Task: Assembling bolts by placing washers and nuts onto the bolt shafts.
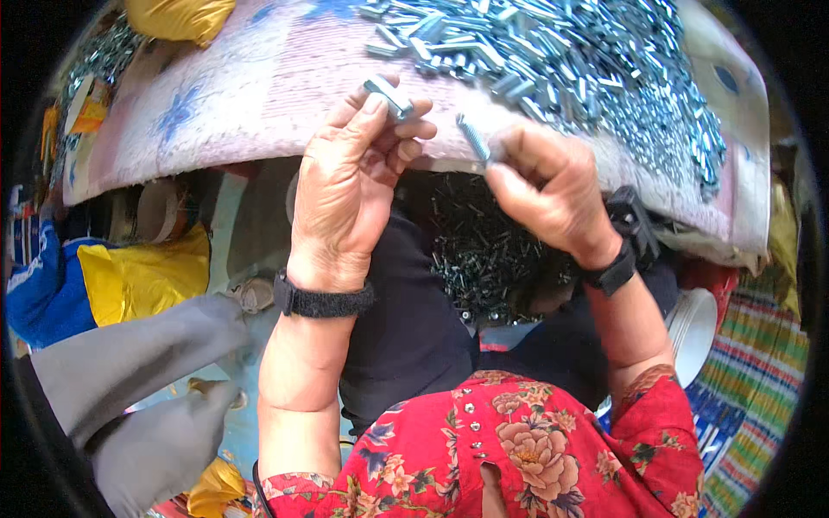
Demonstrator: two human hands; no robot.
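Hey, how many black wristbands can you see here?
2. One wristband is around the left wrist, the other wristband around the right wrist. The wrists of the person in grey trousers are not visible, so more may be hidden.

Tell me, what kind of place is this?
It's perhaps a small workshop for metal parts: a big heap of shiny silver metal pieces lies on a pink-and-white cloth, small dark metal pieces are piled below, and the right fingers hold a thin silver threaded rod.
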